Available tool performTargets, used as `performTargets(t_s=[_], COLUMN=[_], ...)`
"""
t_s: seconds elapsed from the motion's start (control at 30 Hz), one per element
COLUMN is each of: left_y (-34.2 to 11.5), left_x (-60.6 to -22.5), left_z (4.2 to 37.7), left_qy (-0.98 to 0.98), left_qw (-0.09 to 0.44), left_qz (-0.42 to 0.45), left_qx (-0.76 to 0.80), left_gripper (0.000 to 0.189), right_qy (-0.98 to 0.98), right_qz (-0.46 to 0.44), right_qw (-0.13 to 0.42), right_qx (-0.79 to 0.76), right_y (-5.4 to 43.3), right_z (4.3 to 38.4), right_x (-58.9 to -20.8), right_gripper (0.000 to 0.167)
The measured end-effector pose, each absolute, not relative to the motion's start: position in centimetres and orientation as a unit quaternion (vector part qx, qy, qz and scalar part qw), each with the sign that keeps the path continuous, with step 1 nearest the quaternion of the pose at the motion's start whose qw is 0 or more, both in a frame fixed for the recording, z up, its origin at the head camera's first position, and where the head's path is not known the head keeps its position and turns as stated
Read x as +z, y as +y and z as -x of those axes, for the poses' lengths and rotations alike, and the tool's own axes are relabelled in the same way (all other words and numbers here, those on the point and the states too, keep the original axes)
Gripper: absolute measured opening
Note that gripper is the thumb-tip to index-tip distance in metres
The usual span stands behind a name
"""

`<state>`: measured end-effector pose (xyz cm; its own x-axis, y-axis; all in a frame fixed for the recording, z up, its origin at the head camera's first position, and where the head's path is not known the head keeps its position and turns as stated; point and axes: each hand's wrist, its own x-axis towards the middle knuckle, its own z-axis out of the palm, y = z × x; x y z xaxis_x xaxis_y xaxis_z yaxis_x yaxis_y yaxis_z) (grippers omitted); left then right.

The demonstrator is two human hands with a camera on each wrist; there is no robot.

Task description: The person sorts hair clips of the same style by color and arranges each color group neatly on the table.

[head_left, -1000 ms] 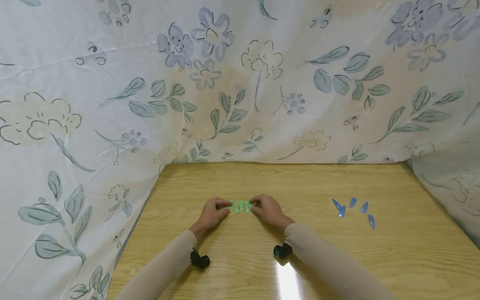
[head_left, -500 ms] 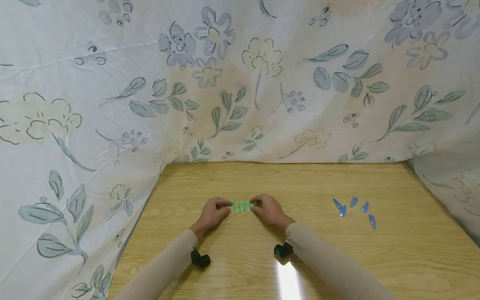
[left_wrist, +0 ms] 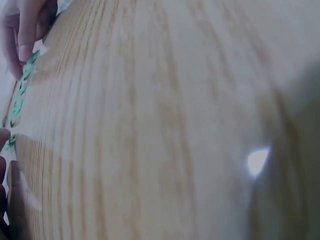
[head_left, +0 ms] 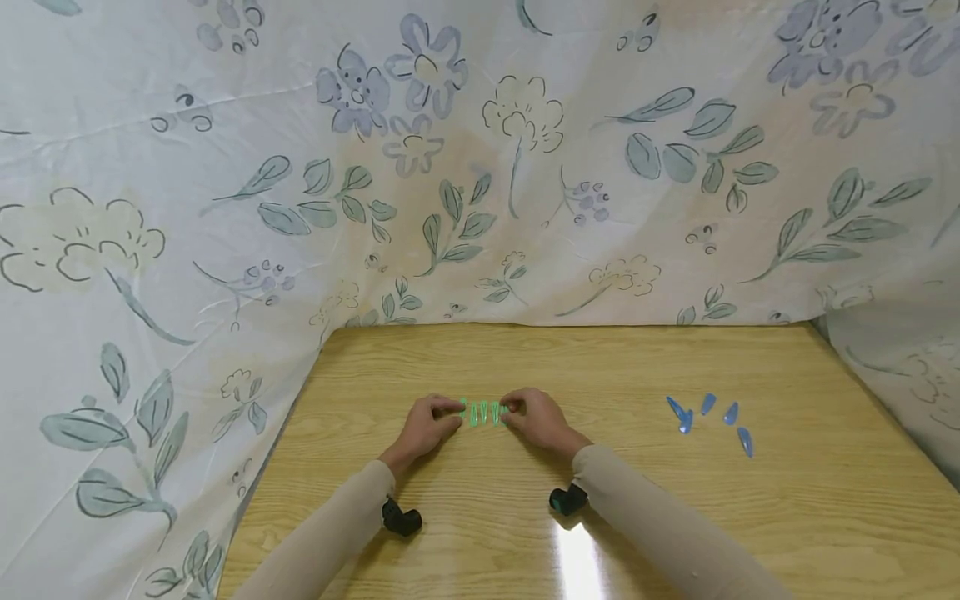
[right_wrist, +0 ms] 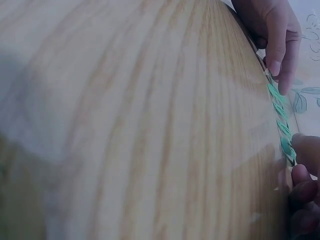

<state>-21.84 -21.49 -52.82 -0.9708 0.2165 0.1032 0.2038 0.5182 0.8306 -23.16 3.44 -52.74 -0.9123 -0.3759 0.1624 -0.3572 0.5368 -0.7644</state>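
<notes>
Several green snap hair clips (head_left: 484, 412) stand side by side in a short row on the wooden table. At the row's left end, my left hand (head_left: 424, 425) pinches the outermost clip between thumb and index finger. My right hand (head_left: 537, 420) does the same with the clip at the right end, its fingers partly covering it. In the left wrist view, the right hand (left_wrist: 25, 30) is at the far end of the green row. The right wrist view has the left hand (right_wrist: 277, 45) beyond the clips (right_wrist: 282, 125), fingertips right at the end one.
Off to the right, several blue hair clips (head_left: 707, 404) lie scattered on the table (head_left: 600, 367). Flowered cloth (head_left: 525, 167) hangs behind the table and along its sides. Each wrist carries a black camera mount (head_left: 402, 518). A bright reflection shines near the front.
</notes>
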Motion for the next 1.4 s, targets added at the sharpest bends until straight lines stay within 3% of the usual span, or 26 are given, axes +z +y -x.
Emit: performTargets(t_s=[0.2, 0.7, 0.87, 1.13, 1.4], left_y=[-21.6, -20.9, -20.0, -18.0, -15.3], left_x=[-52.7, -50.3, -49.1, -48.1, -47.5], left_z=[22.1, 23.1, 23.4, 23.2, 22.3], left_qy=[0.864, 0.845, 0.849, 0.849, 0.831], left_qw=[0.012, 0.021, 0.008, -0.019, -0.010], left_qz=[-0.108, -0.061, -0.051, -0.110, -0.145], left_qx=[0.492, 0.530, 0.525, 0.516, 0.537], left_gripper=[0.018, 0.027, 0.027, 0.026, 0.025], right_qy=[0.861, 0.800, 0.793, 0.803, 0.819], right_qz=[0.215, 0.207, 0.215, 0.214, 0.218], right_qw=[0.014, 0.091, 0.081, 0.067, 0.044], right_qx=[-0.460, -0.556, -0.565, -0.552, -0.529], right_y=[3.7, 6.6, 8.1, 10.8, 13.4], right_z=[23.4, 24.2, 24.5, 23.8, 22.6], right_x=[-52.7, -50.4, -50.0, -50.0, -49.2], right_gripper=[0.022, 0.034, 0.035, 0.035, 0.035])
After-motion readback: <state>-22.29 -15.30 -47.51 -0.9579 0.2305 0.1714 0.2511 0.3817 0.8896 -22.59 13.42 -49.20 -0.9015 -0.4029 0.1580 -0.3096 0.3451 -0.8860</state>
